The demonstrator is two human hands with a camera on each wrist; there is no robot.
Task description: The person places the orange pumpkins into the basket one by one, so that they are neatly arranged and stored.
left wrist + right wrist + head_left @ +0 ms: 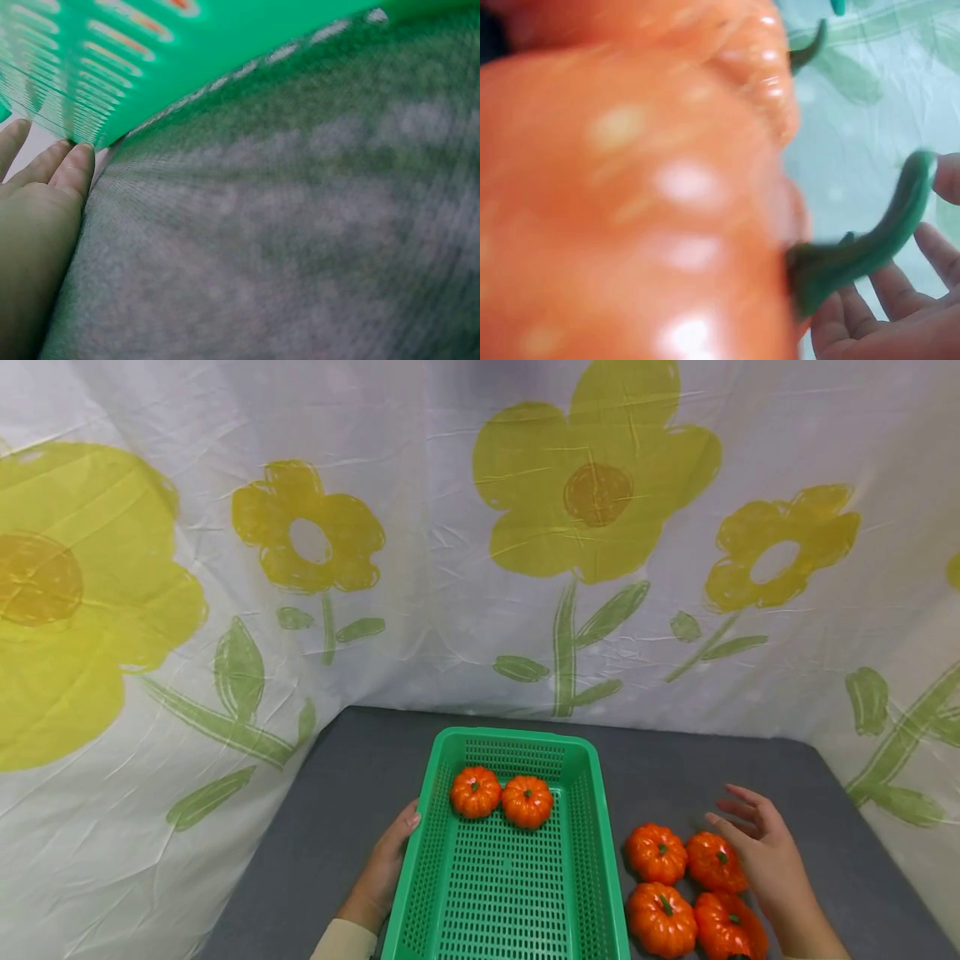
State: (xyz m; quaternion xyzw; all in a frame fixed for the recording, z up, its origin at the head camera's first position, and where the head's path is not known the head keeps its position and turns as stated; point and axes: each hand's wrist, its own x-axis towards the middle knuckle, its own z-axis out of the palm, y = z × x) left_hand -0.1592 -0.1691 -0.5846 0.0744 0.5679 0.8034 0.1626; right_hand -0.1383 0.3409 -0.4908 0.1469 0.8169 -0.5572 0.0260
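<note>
The left hand (386,864) rests straight-fingered against the left wall of the green perforated plastic basket (585,827), which holds two small orange pumpkins (475,792). The right hand (765,852), fingers spread and holding nothing, hovers just beside four more orange pumpkins (656,853) on the grey table (337,793).

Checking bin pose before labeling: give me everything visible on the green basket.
The green basket is a rectangular, plastic-looking crate with slotted walls and floor and a solid rim. It sits upright on the grey table, long axis running away from the person. Two orange pumpkins lie side by side at its far end. The left hand rests against its left wall, fingers straight.
</note>
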